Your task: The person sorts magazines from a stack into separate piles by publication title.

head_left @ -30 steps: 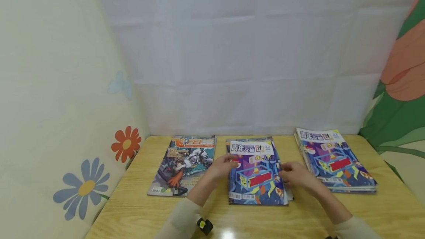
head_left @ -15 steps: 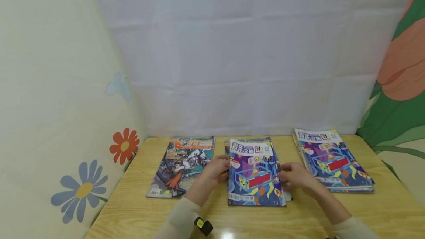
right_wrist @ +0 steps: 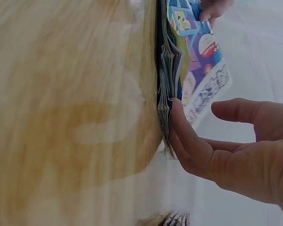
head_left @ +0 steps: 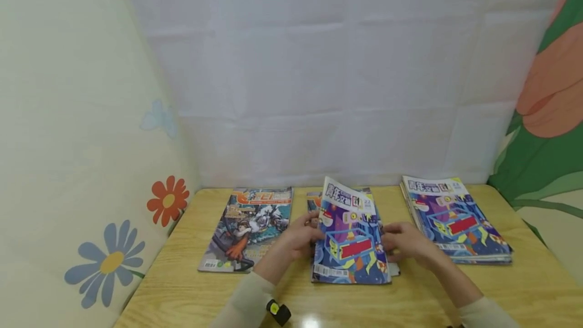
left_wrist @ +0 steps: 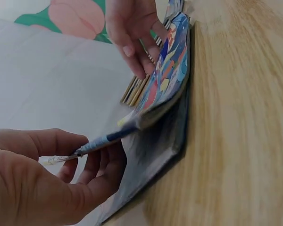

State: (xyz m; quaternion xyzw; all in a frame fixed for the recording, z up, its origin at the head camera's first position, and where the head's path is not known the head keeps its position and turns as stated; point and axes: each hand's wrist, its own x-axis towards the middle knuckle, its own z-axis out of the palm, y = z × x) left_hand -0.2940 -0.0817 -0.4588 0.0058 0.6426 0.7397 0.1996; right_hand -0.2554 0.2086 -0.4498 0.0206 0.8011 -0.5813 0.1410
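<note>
A purple-blue magazine [head_left: 349, 247] lies at the centre, its left side and upper-left corner raised off another magazine [head_left: 313, 200] with an orange title. My left hand [head_left: 298, 239] pinches that raised edge between thumb and fingers; the left wrist view shows the cover [left_wrist: 167, 70] bending up from it. On the opposite side is my right hand [head_left: 405, 242]. In the right wrist view its fingertips touch the page edges [right_wrist: 166, 89] of the lower magazines, while the thumb stands apart from the cover.
To the left lies a magazine [head_left: 255, 227] with an orange title and a fantasy cover. A neat stack of magazines [head_left: 457, 221] sits to the right, topped by the same purple-blue cover. White cloth [head_left: 337, 90] hangs behind the wooden table [head_left: 182, 292].
My left hand has taken hold of the purple-blue magazine's left edge and raised it, so the cover curves up. The right hand has stayed at the right edge.
</note>
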